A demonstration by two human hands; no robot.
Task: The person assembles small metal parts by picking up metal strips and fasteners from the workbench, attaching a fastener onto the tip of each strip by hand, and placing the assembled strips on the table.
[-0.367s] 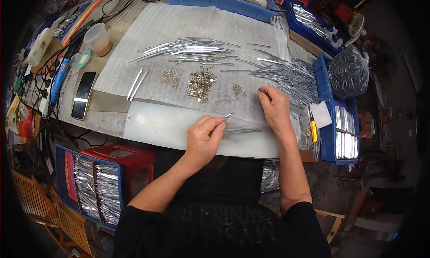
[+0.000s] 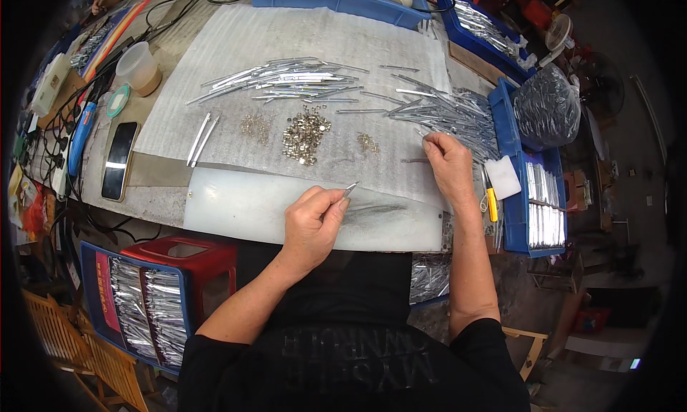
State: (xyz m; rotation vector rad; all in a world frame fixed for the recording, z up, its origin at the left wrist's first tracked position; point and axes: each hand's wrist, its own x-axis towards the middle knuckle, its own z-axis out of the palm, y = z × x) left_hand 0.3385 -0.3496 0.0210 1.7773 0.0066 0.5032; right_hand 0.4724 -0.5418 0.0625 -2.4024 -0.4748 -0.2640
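A metal piece (image 2: 351, 188), its long axis slanting to the upper right, is pinched mid-frame by the left hand (image 2: 313, 221), which hides its lower end. Small fittings (image 2: 306, 134) lie above; right of centre, the right hand (image 2: 452, 170) is narrowly curled beside grey strips (image 2: 458, 118), contents unclear.

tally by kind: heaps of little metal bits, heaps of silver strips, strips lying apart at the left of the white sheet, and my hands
Heaps of little metal bits: 3
Heaps of silver strips: 2
Strips lying apart at left: 2
Your hands: 2
Total: 9
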